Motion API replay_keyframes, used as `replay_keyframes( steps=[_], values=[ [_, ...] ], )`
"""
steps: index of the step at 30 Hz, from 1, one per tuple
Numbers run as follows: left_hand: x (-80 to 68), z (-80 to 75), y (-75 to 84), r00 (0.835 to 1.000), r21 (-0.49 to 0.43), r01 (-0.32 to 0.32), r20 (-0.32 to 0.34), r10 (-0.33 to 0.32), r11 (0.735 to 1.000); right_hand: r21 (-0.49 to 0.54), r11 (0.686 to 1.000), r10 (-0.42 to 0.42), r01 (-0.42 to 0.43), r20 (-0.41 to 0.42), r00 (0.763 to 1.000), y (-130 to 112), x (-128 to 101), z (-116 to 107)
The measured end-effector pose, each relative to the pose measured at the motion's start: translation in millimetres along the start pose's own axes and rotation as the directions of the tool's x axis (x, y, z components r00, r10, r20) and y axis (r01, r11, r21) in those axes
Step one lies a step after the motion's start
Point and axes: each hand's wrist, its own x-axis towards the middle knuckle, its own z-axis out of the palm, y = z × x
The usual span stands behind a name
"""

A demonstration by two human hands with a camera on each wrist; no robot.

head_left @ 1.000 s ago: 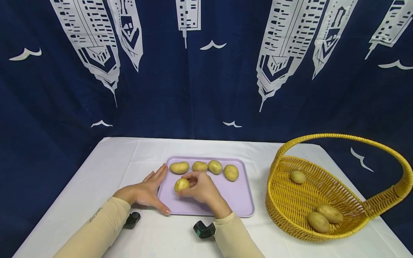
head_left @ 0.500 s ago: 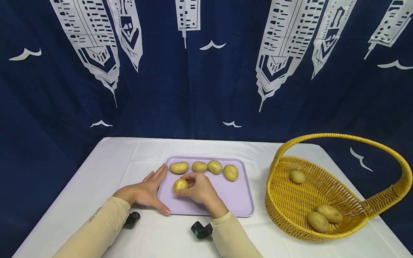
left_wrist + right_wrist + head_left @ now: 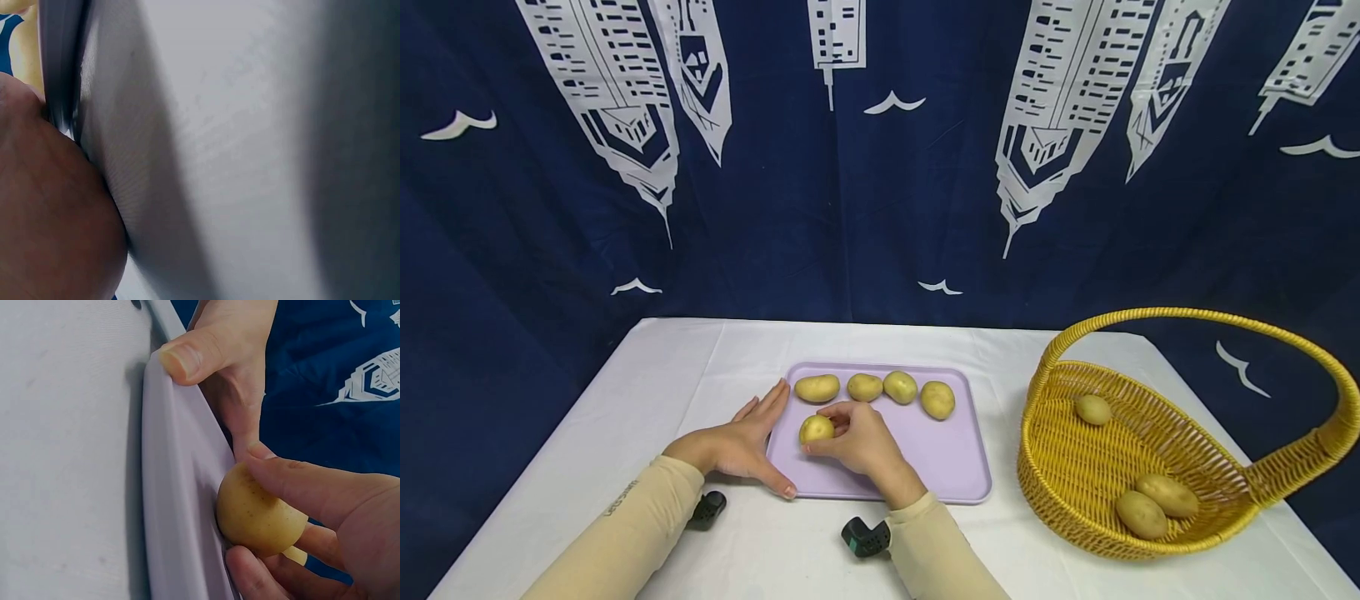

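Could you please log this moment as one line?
left hand: touching tray | right hand: gripping potato | tray's far side: four potatoes in row | basket: three potatoes

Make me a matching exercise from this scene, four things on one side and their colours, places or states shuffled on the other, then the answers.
Things:
1. Left hand
2. Right hand
3. Tray
4. Basket

Descriptions:
A. Yellow and woven
B. Holding a potato
C. Spread at the tray's left edge
D. Lilac

Right pairs: 1-C, 2-B, 3-D, 4-A
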Motion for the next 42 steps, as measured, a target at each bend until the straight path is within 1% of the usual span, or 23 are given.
replay_keyframes(
  steps=[14, 20, 30, 42],
  values=[
    [-1.0, -1.9, 2.1, 1.000, 0.008, -0.010, -0.004, 0.010, 1.000, -0.001, 1.000, 0.013, -0.013, 0.005, 1.000, -0.8, -1.8, 1.2],
    [-2.3, -1.0, 2.1, 1.000, 0.000, -0.007, -0.003, 0.007, 1.000, -0.031, 0.999, 0.013, -0.013, -0.001, 1.000, -0.4, -3.1, 2.7],
    [-2.9, -0.9, 3.5, 1.000, 0.002, -0.006, -0.007, 0.006, 1.000, -0.046, 0.999, -0.006, 0.005, -0.015, 1.000, 0.8, -3.0, 3.8],
    [-1.0, -1.7, 2.8, 1.000, 0.001, -0.019, -0.010, 0.019, 1.000, -0.050, 0.998, -0.028, 0.028, -0.007, 1.000, 1.9, -1.5, 2.3]
  ],
)
